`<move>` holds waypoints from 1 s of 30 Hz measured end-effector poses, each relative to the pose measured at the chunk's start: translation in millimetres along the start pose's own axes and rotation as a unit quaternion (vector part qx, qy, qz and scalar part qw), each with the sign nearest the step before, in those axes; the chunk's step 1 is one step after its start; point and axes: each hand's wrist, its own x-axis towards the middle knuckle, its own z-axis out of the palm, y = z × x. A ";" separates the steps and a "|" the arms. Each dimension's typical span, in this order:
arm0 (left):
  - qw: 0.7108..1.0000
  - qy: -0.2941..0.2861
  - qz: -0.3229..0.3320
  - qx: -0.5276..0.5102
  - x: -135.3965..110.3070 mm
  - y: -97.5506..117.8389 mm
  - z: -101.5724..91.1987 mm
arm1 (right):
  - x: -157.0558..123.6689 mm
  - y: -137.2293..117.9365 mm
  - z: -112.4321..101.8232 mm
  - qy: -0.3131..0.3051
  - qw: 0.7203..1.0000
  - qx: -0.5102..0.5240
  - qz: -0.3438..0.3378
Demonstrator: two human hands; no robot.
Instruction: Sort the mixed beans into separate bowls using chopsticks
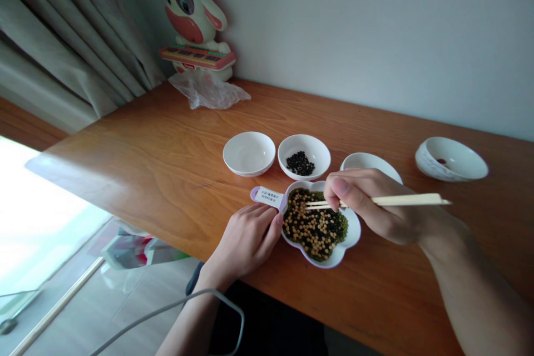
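Observation:
A white flower-shaped bowl (pixel 352 233) with a lilac rim and a labelled handle (pixel 269 197) sits near the table's front edge. It holds a mix of black, green and tan beans (pixel 315 225). My left hand (pixel 252 236) is closed at its left side beside the handle, thumb against the rim; its fingertips are partly hidden. In my right hand (pixel 371 200) is a pair of chopsticks (pixel 406 199), their tips down among the beans. Behind stand a white bowl (pixel 249 153), one with black beans (pixel 300 163), and a third bowl (pixel 371 161) partly covered by my right hand.
At the right, a white embossed bowl (pixel 448 158) has something small and brown inside. A cow toy with a keyboard (pixel 198 58) and a crumpled clear plastic bag (pixel 211 92) are at the back left. A grey cable (pixel 167 307) crosses my left forearm. Curtains hang at left.

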 end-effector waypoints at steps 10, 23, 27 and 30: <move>1.000 0.005 0.002 0.002 0.3 0.5 -0.2 | 1.9 -0.7 2.4 -0.001 1.000 0.014 0.001; 1.000 0.004 0.003 0.001 -0.6 1.3 -0.6 | -0.3 1.6 -0.3 -0.001 1.000 0.008 -0.016; 1.000 0.002 0.000 0.004 0.1 0.7 0.3 | -0.7 2.9 0.4 0.002 1.000 0.001 -0.003; 1.000 0.003 0.000 0.004 0.8 0.2 0.8 | -0.6 2.5 1.2 0.004 1.000 0.000 0.003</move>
